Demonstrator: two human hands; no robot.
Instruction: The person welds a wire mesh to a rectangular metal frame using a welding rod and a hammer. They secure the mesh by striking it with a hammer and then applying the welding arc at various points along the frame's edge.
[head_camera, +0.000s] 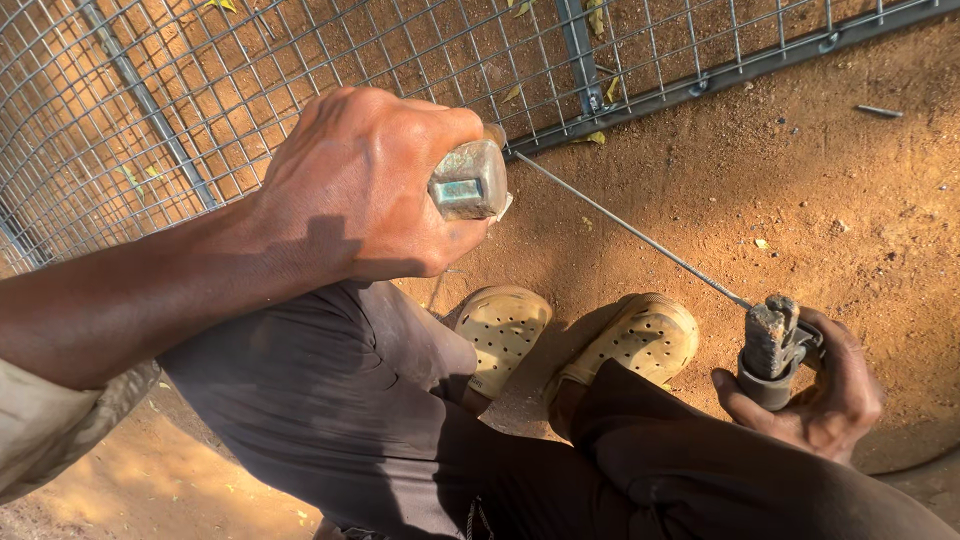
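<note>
My left hand (365, 185) is closed around a small green-tinted rectangular block (468, 182), held up close to the camera in front of a wire mesh panel (150, 110). At the lower right, my right hand (825, 390) grips a dark, worn electrode holder (772, 350). A thin welding rod (630, 230) runs from the holder up and left to the grey metal frame (720, 70) of the mesh panel. The rod's tip is hidden behind the block.
I crouch on red-brown dirt (800, 180), knees in dark trousers, wearing tan perforated clogs (500, 330). The mesh panel with grey bars lies on the ground across the top. A small metal piece (878, 110) lies on the dirt at upper right.
</note>
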